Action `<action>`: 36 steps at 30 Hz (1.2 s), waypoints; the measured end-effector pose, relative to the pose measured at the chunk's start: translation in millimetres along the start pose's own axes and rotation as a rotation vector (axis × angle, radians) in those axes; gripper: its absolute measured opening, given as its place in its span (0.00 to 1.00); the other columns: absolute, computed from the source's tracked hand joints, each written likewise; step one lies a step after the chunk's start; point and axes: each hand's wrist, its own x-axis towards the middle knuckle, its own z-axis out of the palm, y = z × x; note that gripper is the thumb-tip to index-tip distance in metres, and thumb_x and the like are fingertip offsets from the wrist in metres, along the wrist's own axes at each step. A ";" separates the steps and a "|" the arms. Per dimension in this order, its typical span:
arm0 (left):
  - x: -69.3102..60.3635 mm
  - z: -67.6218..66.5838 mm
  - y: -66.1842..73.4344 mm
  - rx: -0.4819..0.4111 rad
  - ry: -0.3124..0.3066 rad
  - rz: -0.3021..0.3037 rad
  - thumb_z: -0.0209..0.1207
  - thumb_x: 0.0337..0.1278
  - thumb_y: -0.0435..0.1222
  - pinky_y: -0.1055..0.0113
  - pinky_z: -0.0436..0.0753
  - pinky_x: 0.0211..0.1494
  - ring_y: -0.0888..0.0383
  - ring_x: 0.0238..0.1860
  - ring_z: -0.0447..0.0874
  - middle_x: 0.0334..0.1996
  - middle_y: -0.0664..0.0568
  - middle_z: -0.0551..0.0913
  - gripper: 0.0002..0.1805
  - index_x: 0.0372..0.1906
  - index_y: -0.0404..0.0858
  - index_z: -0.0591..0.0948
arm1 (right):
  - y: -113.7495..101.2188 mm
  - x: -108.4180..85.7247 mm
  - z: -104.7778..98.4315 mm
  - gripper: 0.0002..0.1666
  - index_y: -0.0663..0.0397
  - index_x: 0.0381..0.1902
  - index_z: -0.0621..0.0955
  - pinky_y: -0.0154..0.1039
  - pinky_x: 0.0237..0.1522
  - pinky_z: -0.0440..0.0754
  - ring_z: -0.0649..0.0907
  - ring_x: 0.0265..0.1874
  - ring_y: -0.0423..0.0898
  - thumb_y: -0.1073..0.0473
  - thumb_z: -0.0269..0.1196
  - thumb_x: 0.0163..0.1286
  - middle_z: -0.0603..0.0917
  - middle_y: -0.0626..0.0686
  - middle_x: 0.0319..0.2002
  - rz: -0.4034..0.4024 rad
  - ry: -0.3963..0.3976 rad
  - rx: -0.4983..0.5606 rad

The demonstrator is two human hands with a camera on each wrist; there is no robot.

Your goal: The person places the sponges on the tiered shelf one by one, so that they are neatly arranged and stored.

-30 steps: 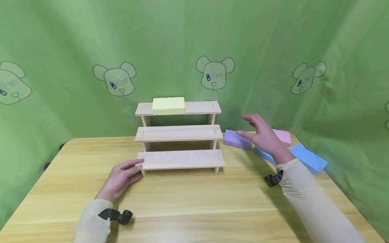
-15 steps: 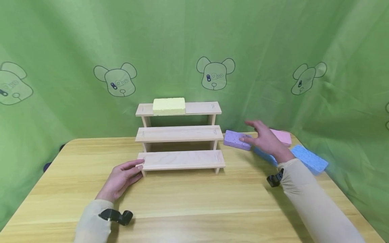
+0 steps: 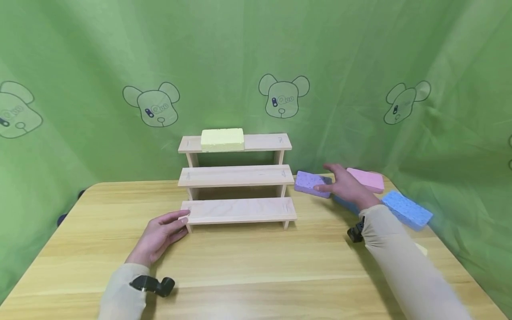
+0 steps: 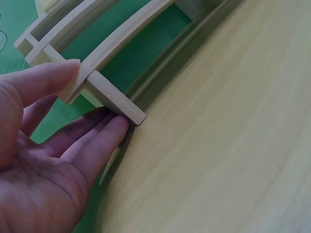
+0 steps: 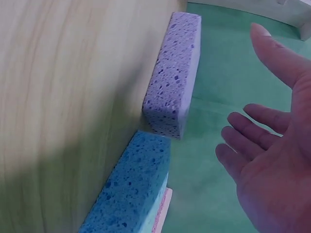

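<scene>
A three-step wooden rack (image 3: 236,175) stands on the table, with a yellow sponge (image 3: 222,140) on its top step. The left hand (image 3: 158,235) grips the left end of the lowest step; in the left wrist view this hand (image 4: 53,150) has its thumb on the board and fingers by the leg. Right of the rack lies a purple sponge (image 3: 308,182). The right hand (image 3: 348,186) hovers over its right end, fingers apart and holding nothing. In the right wrist view the hand (image 5: 272,145) is separated from the purple sponge (image 5: 172,68) by a gap.
A blue sponge (image 3: 346,203) lies partly under the right forearm, also seen in the right wrist view. Farther right are a pink sponge (image 3: 368,180) and another blue sponge (image 3: 407,210). A pale yellow piece (image 3: 422,249) shows beside the right sleeve. A green curtain (image 3: 224,58) hangs behind.
The right hand has lowered toward the purple sponge, and its forearm has shifted slightly left, uncovering more of the pink sponge and the pale yellow piece. The left hand keeps its place.
</scene>
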 end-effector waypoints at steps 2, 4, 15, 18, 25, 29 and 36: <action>0.3 -0.4 0.0 0.000 0.000 0.001 0.61 0.61 0.26 0.59 0.79 0.61 0.55 0.52 0.81 0.68 0.36 0.64 0.19 0.57 0.29 0.79 | 1.5 1.6 2.3 0.53 0.79 0.69 0.58 0.66 0.69 0.57 0.60 0.66 0.72 0.50 0.71 0.62 0.60 0.77 0.66 0.001 0.000 -0.013; 0.5 -0.9 -0.2 0.001 0.000 0.000 0.61 0.61 0.26 0.59 0.79 0.61 0.55 0.52 0.81 0.68 0.36 0.64 0.19 0.57 0.28 0.79 | 3.0 2.3 4.1 0.53 0.80 0.69 0.57 0.66 0.69 0.57 0.60 0.65 0.72 0.50 0.71 0.62 0.60 0.78 0.66 0.005 -0.007 -0.024; -0.3 -0.4 -1.2 0.002 0.009 -0.006 0.61 0.62 0.26 0.59 0.79 0.62 0.54 0.53 0.80 0.69 0.37 0.63 0.21 0.60 0.27 0.77 | 21.0 8.2 7.5 0.51 0.87 0.62 0.62 0.65 0.63 0.67 0.72 0.56 0.72 0.54 0.74 0.57 0.71 0.80 0.56 -0.038 -0.051 -0.084; -0.7 -1.0 -0.2 0.004 0.010 -0.005 0.61 0.62 0.27 0.59 0.78 0.62 0.54 0.54 0.79 0.69 0.37 0.63 0.21 0.60 0.27 0.77 | 20.8 10.3 8.8 0.52 0.87 0.61 0.63 0.65 0.63 0.67 0.72 0.56 0.71 0.53 0.75 0.56 0.71 0.79 0.56 -0.045 -0.064 -0.063; 0.2 -0.8 -0.8 0.008 0.011 -0.006 0.63 0.61 0.27 0.59 0.79 0.61 0.54 0.54 0.80 0.68 0.38 0.64 0.20 0.58 0.30 0.79 | 24.6 12.8 11.6 0.51 0.86 0.61 0.64 0.66 0.63 0.66 0.70 0.56 0.72 0.53 0.75 0.55 0.69 0.79 0.57 -0.032 -0.060 -0.118; 0.9 -0.7 -1.3 0.008 0.009 -0.003 0.63 0.61 0.28 0.59 0.80 0.61 0.55 0.53 0.80 0.68 0.38 0.64 0.20 0.58 0.30 0.80 | 26.2 13.1 12.9 0.49 0.86 0.61 0.64 0.67 0.64 0.64 0.68 0.57 0.73 0.57 0.73 0.55 0.68 0.80 0.57 -0.019 -0.059 -0.141; -0.1 -1.8 -1.5 0.019 0.014 0.000 0.62 0.62 0.28 0.59 0.79 0.62 0.54 0.54 0.79 0.68 0.38 0.64 0.20 0.59 0.29 0.79 | 29.7 18.2 15.6 0.43 0.86 0.60 0.66 0.66 0.63 0.66 0.71 0.55 0.73 0.62 0.71 0.56 0.72 0.80 0.55 -0.065 -0.066 -0.165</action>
